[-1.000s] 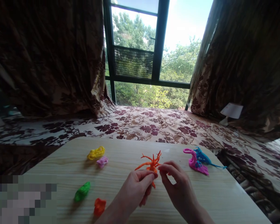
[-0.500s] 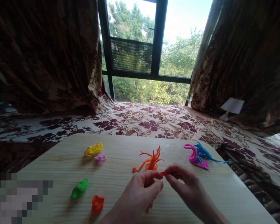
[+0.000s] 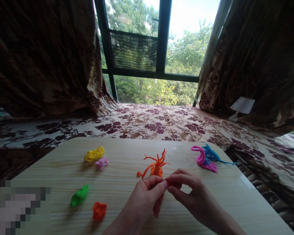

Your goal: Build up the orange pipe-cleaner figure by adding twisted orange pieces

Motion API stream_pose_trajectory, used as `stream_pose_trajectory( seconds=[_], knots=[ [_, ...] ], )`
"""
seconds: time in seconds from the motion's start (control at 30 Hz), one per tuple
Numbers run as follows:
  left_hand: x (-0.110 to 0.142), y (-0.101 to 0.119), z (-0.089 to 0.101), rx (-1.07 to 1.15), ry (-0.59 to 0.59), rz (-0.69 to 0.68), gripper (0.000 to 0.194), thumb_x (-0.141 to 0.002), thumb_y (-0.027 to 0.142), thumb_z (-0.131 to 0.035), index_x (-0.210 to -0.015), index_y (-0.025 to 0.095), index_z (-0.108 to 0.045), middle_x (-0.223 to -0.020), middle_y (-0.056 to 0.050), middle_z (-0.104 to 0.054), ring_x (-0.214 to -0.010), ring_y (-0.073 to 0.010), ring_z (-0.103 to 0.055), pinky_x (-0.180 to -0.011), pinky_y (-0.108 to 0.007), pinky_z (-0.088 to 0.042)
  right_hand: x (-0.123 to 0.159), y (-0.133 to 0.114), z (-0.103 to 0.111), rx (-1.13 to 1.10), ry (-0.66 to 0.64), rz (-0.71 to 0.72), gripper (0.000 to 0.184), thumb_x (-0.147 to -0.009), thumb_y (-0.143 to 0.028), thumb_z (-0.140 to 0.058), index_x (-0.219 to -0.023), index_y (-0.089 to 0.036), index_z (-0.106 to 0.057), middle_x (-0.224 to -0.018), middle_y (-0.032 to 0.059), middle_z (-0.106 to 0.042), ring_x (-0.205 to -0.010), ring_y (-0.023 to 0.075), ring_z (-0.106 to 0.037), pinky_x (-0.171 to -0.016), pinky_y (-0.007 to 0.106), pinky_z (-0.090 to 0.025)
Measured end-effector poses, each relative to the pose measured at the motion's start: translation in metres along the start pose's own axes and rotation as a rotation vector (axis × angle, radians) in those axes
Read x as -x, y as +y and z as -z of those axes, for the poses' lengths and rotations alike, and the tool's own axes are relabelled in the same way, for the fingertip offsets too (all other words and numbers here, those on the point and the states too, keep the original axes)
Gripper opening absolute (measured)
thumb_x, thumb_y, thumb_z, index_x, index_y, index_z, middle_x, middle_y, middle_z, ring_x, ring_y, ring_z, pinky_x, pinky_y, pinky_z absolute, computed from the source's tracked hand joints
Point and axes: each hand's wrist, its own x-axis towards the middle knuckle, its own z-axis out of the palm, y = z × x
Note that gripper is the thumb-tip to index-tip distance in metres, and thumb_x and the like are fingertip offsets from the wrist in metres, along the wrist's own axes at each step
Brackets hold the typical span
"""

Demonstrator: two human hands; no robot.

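My left hand (image 3: 147, 194) and my right hand (image 3: 189, 187) meet fingertip to fingertip above the table. Both are closed in a pinch on a small piece of orange modelling clay (image 3: 171, 184), mostly hidden by the fingers. Just beyond them stands an orange clay figure (image 3: 157, 170) with several thin, branching strands on top; its lower part is behind my left hand. A small orange clay lump (image 3: 139, 174) lies to its left. A larger orange clay lump (image 3: 99, 211) rests on the table left of my left forearm.
The pale wooden table (image 3: 122, 182) also bears green clay (image 3: 79, 195), yellow clay (image 3: 94, 154) and pink clay (image 3: 102, 163) on the left. A magenta clay figure (image 3: 203, 160) touches a blue one (image 3: 212, 154) at the right. Behind are patterned cloth, a small lamp (image 3: 242, 105) and a window.
My hands have drawn closer together, and the fingers now cover more of the orange piece. The whole view has shifted slightly, with the table things appearing a little further left and up.
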Motion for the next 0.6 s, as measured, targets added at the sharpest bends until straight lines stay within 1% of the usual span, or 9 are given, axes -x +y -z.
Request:
stream_pose_trajectory(
  seconds=[0.13, 0.27, 0.33, 0.4, 0.47, 0.53, 0.6],
  knots=[
    [0.002, 0.002, -0.003, 0.093, 0.026, 0.013, 0.027, -0.073, 0.041, -0.058, -0.076, 0.015, -0.058, -0.048, 0.008, -0.041, -0.037, -0.0036, -0.034, -0.035, -0.016, -0.029, 0.001, -0.002, 0.001, 0.069, 0.004, 0.031, 0.011, -0.082, -0.019, -0.053, -0.084, -0.020, -0.064, -0.077, 0.0005, -0.058, -0.069, 0.0101, -0.055, -0.061, 0.021, -0.043],
    [-0.003, -0.004, -0.001, 0.066, 0.019, 0.026, 0.028, -0.070, 0.042, -0.061, -0.074, 0.015, -0.058, -0.044, 0.008, -0.042, -0.035, -0.0043, -0.035, -0.035, -0.017, -0.029, 0.001, -0.001, 0.001, 0.160, 0.013, 0.030, 0.011, -0.082, -0.017, -0.051, -0.077, -0.019, -0.060, -0.074, -0.0003, -0.056, -0.068, 0.0103, -0.052, -0.063, 0.023, -0.041],
    [-0.005, -0.007, 0.000, 0.045, 0.011, 0.029, 0.027, -0.068, 0.042, -0.063, -0.072, 0.015, -0.059, -0.044, 0.007, -0.043, -0.034, -0.0049, -0.036, -0.035, -0.017, -0.030, 0.000, 0.004, 0.003, 0.199, 0.057, -0.014, 0.010, -0.080, -0.016, -0.051, -0.073, -0.018, -0.058, -0.071, -0.0012, -0.055, -0.066, 0.0105, -0.051, -0.062, 0.023, -0.040],
    [-0.007, -0.010, 0.000, 0.034, 0.008, 0.039, 0.026, -0.067, 0.040, -0.064, -0.070, 0.015, -0.059, -0.044, 0.007, -0.045, -0.035, -0.0050, -0.037, -0.035, -0.017, -0.031, -0.001, 0.012, 0.005, 0.190, 0.106, -0.099, 0.010, -0.080, -0.018, -0.052, -0.072, -0.018, -0.057, -0.067, -0.0021, -0.055, -0.062, 0.0102, -0.050, -0.059, 0.023, -0.039],
    [-0.007, -0.011, -0.001, 0.023, 0.005, 0.044, 0.024, -0.067, 0.038, -0.064, -0.069, 0.015, -0.058, -0.044, 0.007, -0.045, -0.035, -0.0051, -0.038, -0.036, -0.018, -0.033, -0.003, 0.019, 0.008, 0.077, 0.122, -0.205, 0.011, -0.081, -0.023, -0.052, -0.073, -0.018, -0.058, -0.065, -0.0023, -0.056, -0.059, 0.0099, -0.050, -0.056, 0.022, -0.039],
    [-0.006, -0.011, -0.001, -0.008, -0.003, 0.019, 0.024, -0.069, 0.038, -0.062, -0.070, 0.014, -0.059, -0.043, 0.007, -0.044, -0.036, -0.0050, -0.037, -0.037, -0.018, -0.034, -0.004, 0.022, 0.010, -0.128, 0.117, -0.294, 0.012, -0.080, -0.028, -0.054, -0.077, -0.018, -0.060, -0.066, -0.0020, -0.059, -0.060, 0.0098, -0.051, -0.055, 0.021, -0.041],
    [-0.005, -0.011, -0.002, -0.042, -0.024, -0.028, 0.025, -0.071, 0.038, -0.060, -0.071, 0.013, -0.061, -0.044, 0.007, -0.043, -0.038, -0.0050, -0.037, -0.039, -0.018, -0.036, -0.004, 0.022, 0.011, -0.313, 0.103, -0.349, 0.014, -0.077, -0.030, -0.059, -0.083, -0.018, -0.061, -0.068, -0.0015, -0.061, -0.062, 0.0098, -0.054, -0.056, 0.020, -0.042]
  ],
)
